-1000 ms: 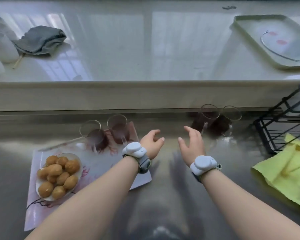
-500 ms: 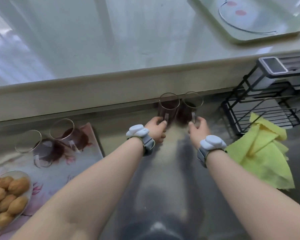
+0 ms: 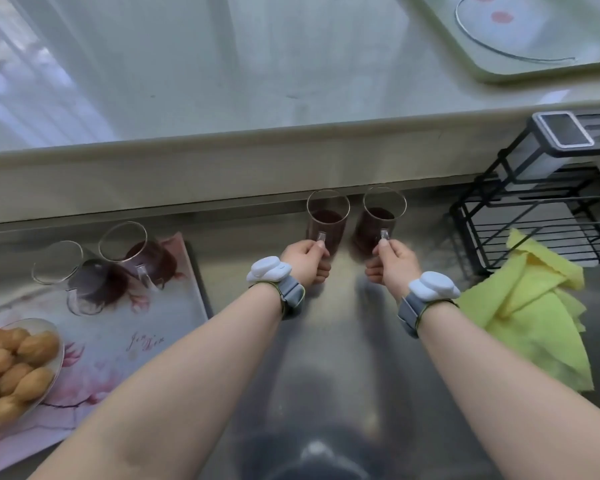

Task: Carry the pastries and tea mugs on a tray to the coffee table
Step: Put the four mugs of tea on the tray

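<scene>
Two glass mugs of dark tea stand on the steel counter against the ledge. My left hand [image 3: 305, 259] grips the handle of the left mug [image 3: 327, 216]. My right hand [image 3: 392, 263] grips the handle of the right mug [image 3: 381, 214]. On the left lies a flowered tray [image 3: 118, 341]. It carries two more tea mugs [image 3: 129, 251] [image 3: 70, 275] and a glass dish of golden pastries [image 3: 11, 368].
A yellow cloth [image 3: 530, 313] lies at the right of my right arm, in front of a black wire rack [image 3: 541, 216]. Above the ledge is a pale raised counter with a light green tray [image 3: 520, 36] at its far right.
My hands moved from open above the counter to the two mugs at the ledge and closed on their handles. The view swung right, pushing the flowered tray to the left edge.
</scene>
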The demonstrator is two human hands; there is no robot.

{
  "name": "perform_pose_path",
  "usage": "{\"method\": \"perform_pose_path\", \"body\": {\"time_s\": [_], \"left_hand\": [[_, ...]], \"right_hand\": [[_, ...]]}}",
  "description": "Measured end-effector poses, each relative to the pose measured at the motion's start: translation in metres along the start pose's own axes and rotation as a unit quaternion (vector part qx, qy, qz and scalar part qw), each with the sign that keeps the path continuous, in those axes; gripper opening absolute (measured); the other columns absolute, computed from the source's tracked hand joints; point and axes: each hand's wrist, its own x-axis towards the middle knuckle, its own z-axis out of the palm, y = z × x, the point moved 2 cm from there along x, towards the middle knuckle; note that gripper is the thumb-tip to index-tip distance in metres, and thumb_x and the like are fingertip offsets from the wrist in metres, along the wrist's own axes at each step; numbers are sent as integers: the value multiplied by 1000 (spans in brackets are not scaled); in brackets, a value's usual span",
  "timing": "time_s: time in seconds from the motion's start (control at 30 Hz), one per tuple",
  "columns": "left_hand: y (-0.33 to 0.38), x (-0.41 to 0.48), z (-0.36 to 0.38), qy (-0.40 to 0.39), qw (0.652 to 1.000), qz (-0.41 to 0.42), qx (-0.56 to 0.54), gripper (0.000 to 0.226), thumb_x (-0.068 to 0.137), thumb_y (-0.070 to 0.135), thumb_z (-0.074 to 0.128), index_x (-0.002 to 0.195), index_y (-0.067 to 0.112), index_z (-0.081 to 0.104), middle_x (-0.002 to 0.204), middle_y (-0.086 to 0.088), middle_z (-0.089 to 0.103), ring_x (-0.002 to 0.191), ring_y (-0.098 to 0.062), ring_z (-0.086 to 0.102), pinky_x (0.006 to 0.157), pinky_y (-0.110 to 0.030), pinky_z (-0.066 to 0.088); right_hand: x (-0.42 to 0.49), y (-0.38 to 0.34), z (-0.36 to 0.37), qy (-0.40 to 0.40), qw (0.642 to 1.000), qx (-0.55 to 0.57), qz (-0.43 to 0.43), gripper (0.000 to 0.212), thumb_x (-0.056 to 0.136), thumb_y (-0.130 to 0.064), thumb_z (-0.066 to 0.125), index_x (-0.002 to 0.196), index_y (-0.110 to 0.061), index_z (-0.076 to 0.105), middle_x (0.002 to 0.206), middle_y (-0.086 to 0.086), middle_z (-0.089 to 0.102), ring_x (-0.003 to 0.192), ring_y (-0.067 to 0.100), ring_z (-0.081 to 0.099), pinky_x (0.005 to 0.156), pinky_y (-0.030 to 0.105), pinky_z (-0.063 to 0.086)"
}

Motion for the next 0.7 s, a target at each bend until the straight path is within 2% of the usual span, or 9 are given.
{"method": "perform_pose_path", "body": {"time_s": [0.07, 0.17, 0.27, 0.4, 0.53, 0.7], "left_hand": [[-4, -13, -10, 16, 1000, 6, -13, 31, 98, 20, 37, 71, 10, 48, 74, -17, 49, 54, -19, 43, 49, -23, 37], [-11, -40, -35, 40, 998, 17, -36, 31, 98, 19, 38, 71, 9, 49, 67, -14, 51, 54, -20, 45, 50, -23, 40], [-22, -66, -61, 55, 997, 23, -45, 31, 98, 17, 38, 70, 9, 49, 64, -12, 52, 52, -20, 47, 46, -19, 43], [-42, -104, -111, 88, 994, 33, -53, 31, 97, 15, 39, 68, 10, 50, 67, -15, 53, 52, -21, 48, 49, -22, 43], [-66, -138, -161, 118, 990, 30, -71, 31, 97, 14, 38, 70, 8, 49, 66, -15, 51, 53, -20, 45, 50, -24, 39], [-89, -167, -200, 150, 985, 27, -75, 30, 97, 13, 38, 70, 9, 50, 66, -14, 52, 54, -20, 48, 48, -19, 44]], "right_hand": [[-10, 4, 2, -17, 1000, -2, -17, 31, 96, -24, 39, 67, -14, 46, 57, 10, 46, 47, 20, 43, 49, 26, 40], [-33, 5, 15, -51, 998, -8, -45, 31, 95, -25, 42, 65, -17, 46, 52, 4, 45, 44, 18, 40, 47, 24, 36], [-55, 8, 30, -76, 995, -20, -66, 33, 92, -28, 44, 60, -22, 50, 48, -2, 48, 43, 17, 42, 45, 23, 36], [-96, 9, 66, -121, 988, -47, -85, 32, 91, -32, 45, 61, -24, 53, 57, 5, 53, 46, 18, 49, 48, 26, 41], [-135, 11, 113, -172, 980, -59, -79, 32, 92, -28, 45, 61, -21, 54, 57, 7, 53, 45, 16, 48, 48, 26, 40], [-170, 20, 153, -221, 970, -70, -73, 31, 94, -26, 44, 65, -19, 53, 58, 6, 53, 47, 15, 48, 48, 25, 41]]}}
